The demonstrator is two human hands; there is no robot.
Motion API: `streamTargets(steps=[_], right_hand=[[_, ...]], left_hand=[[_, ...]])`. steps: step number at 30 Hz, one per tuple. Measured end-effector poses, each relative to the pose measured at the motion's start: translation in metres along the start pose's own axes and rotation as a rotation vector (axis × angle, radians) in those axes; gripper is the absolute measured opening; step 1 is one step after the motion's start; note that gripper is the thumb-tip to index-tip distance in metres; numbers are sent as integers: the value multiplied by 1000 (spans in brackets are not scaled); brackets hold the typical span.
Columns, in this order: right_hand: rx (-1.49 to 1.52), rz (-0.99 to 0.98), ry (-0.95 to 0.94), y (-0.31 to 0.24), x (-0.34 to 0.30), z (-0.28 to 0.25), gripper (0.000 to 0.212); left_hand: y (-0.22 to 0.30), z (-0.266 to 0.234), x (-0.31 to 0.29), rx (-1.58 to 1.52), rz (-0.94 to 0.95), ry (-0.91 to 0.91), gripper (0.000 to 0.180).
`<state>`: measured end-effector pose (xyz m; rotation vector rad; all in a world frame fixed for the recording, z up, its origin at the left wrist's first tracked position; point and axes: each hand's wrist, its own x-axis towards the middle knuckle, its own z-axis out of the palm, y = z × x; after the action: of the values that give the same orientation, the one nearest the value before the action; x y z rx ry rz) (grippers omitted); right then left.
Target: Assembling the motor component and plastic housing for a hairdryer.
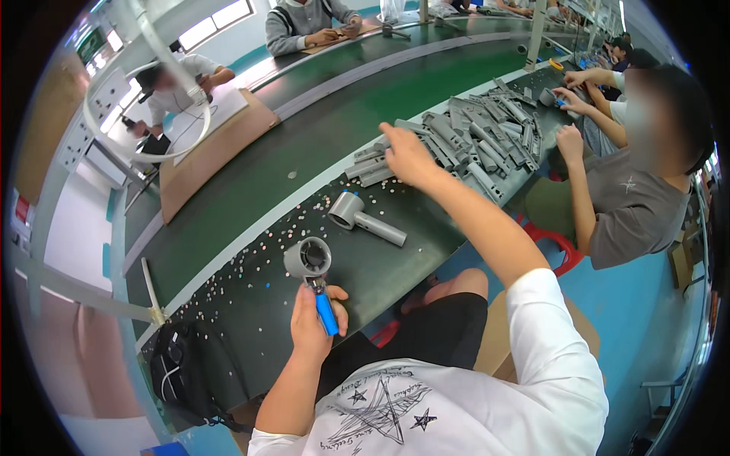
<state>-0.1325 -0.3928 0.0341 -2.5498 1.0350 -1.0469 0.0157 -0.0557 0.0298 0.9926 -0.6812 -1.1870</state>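
My left hand (310, 323) is closed round a part with a blue handle (327, 313). A short shiny neck joins the handle to a grey round head (308, 258), whose open end shows a dark inside. My right hand (409, 156) reaches over the left edge of a pile of grey plastic handle pieces (475, 137), its fingers partly spread and nothing visible in them. Between my hands, a grey assembly with a round head and a tube handle (380, 228) lies on the dark green bench (365, 285).
Small pale discs (262, 254) are scattered along the bench's raised edge. A black bag (179, 372) rests at the near left. On my right, a person in a brown shirt (639, 197) sits by a red stool (559, 247). Others work across the green belt (342, 106).
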Motion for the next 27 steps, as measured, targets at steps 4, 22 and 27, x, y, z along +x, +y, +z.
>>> streamTargets(steps=[4, 22, 27], right_hand=[[-256, 308, -251, -4, 36, 15, 59], [536, -274, -111, -215, -207, -41, 42], [438, -229, -82, -225, -217, -31, 39]], left_hand=[[3, -15, -22, -363, -140, -89, 59], [-4, -27, -38, -744, -94, 9, 49], [-14, -19, -38, -600, -27, 30, 47]])
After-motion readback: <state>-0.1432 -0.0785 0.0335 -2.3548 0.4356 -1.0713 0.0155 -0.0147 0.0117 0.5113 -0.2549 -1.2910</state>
